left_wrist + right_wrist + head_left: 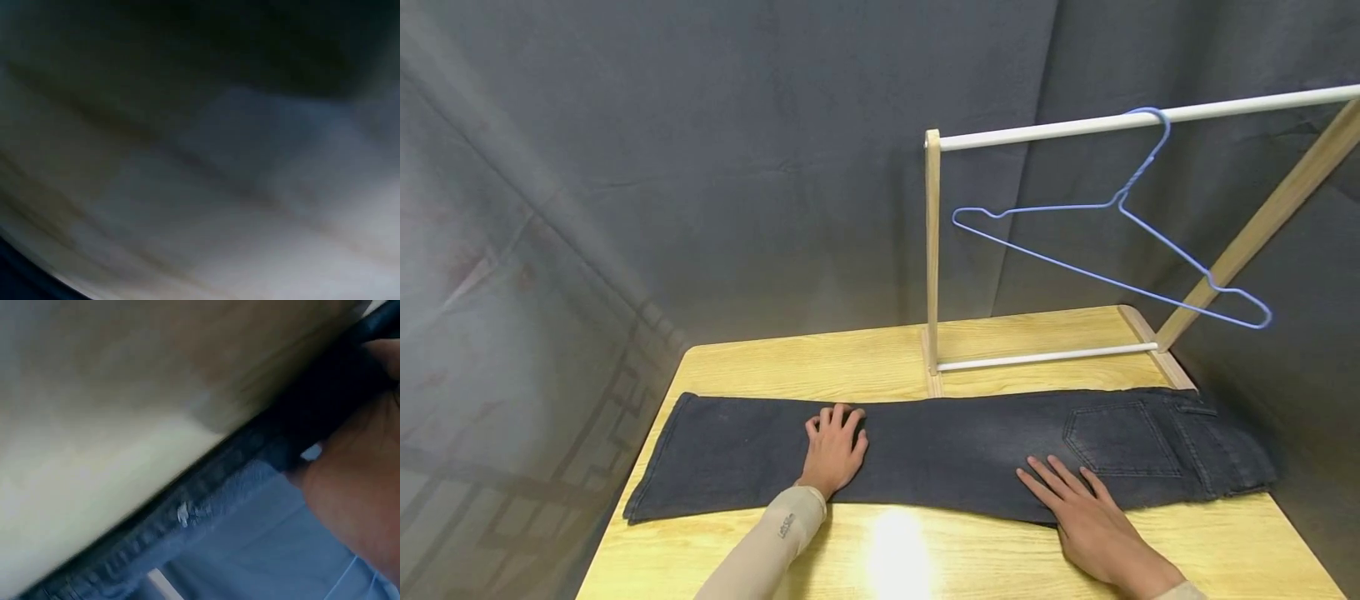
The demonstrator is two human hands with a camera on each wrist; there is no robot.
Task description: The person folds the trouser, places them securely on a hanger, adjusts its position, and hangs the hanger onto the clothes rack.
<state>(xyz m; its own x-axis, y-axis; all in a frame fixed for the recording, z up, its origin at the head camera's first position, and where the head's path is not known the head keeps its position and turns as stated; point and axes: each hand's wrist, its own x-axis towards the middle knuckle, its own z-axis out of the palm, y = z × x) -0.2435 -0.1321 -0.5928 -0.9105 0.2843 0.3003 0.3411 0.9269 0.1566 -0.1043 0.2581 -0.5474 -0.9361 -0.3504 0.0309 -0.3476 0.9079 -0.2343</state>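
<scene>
A pair of dark jeans lies folded lengthwise across the wooden table, hems at the left, waistband and back pocket at the right. My left hand rests on the leg part, fingers spread and slightly bent. Further right, my right hand lies with fingers extended over the near edge of the jeans, just left of the pocket. In the right wrist view, part of the right hand shows beside a stitched denim edge. The left wrist view is dark and blurred.
Behind the jeans stands a wooden rack with a white top rail and a lower white bar. A blue hanger hangs from the rail. Grey curtains enclose the table at the back and sides.
</scene>
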